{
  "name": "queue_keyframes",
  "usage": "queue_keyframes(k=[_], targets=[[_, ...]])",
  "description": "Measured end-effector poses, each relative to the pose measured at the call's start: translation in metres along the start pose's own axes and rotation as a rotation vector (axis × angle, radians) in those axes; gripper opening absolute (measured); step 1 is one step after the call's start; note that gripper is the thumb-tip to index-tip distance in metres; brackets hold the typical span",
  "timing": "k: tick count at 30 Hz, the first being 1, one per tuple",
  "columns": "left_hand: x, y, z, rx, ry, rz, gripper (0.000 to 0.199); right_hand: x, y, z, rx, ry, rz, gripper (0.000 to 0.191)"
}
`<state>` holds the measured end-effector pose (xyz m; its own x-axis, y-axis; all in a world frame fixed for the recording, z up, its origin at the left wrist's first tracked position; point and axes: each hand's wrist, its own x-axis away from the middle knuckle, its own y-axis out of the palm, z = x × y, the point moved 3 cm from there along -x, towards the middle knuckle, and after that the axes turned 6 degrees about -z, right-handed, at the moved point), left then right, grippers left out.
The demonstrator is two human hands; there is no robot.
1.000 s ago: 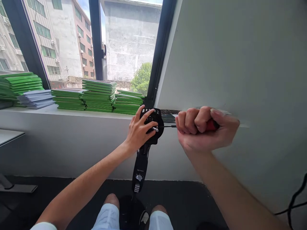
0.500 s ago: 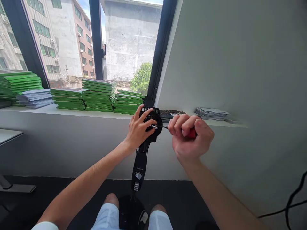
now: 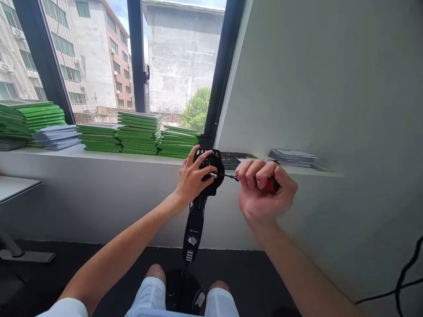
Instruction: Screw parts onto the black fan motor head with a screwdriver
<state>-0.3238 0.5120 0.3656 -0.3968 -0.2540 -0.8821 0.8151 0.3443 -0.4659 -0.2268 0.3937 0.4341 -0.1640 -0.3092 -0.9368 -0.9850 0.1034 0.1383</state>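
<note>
A black device (image 3: 219,164) with a round head stands upright in front of the sill, on a black stem (image 3: 194,226) with a silver knob. My left hand (image 3: 194,176) lies over the head's left side with fingers spread; thumb and index finger are at a small silvery piece (image 3: 213,175) near its middle. My right hand (image 3: 266,189) is closed around the red and black handle of a screwdriver (image 3: 272,185). Its thin dark shaft points left to the silvery piece; whether the tip touches is too small to tell.
Stacks of green-edged books (image 3: 139,134) line the white sill (image 3: 99,158) below the window. Grey papers (image 3: 293,157) lie on its right part. A table corner (image 3: 20,187) juts in at left, and black cables (image 3: 401,281) hang at lower right.
My right hand has shifted slightly right, showing more of the screwdriver's shaft and handle. My left hand keeps its place on the device. The whole view has shifted a little.
</note>
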Motion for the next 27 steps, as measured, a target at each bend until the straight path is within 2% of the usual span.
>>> queue_keyframes(k=[4, 7, 9, 13, 16, 20, 24, 25, 27], targets=[[-0.002, 0.002, -0.003, 0.000, -0.005, -0.016, 0.011, 0.007, -0.001, 0.001, 0.127, -0.100, -0.191, 0.041], [-0.003, 0.004, -0.006, 0.010, -0.011, -0.024, 0.011, 0.017, -0.008, -0.003, 0.363, -0.164, -0.381, 0.033], [-0.003, 0.003, -0.008, 0.020, -0.012, -0.028, 0.011, 0.019, -0.016, -0.010, 0.520, -0.168, -0.455, 0.026], [-0.003, 0.000, -0.005, 0.034, 0.000, -0.042, 0.013, 0.009, -0.028, -0.027, 0.776, -0.104, -0.519, 0.023], [-0.002, -0.002, -0.001, 0.033, 0.007, -0.042, 0.013, 0.001, -0.023, -0.039, 1.049, -0.016, -0.595, 0.008], [-0.001, -0.003, 0.000, 0.013, 0.007, -0.044, 0.013, -0.002, -0.013, -0.052, 1.409, -0.015, -0.633, 0.018], [0.000, -0.002, -0.003, 0.004, 0.000, -0.047, 0.014, -0.005, -0.012, -0.061, 1.664, -0.034, -0.544, 0.049], [-0.001, -0.002, -0.004, 0.004, -0.002, -0.053, 0.014, -0.007, -0.013, -0.061, 1.692, -0.027, -0.544, 0.051], [-0.001, -0.003, -0.004, 0.007, -0.004, -0.068, 0.014, -0.012, -0.013, -0.059, 1.650, 0.019, -0.618, 0.040]])
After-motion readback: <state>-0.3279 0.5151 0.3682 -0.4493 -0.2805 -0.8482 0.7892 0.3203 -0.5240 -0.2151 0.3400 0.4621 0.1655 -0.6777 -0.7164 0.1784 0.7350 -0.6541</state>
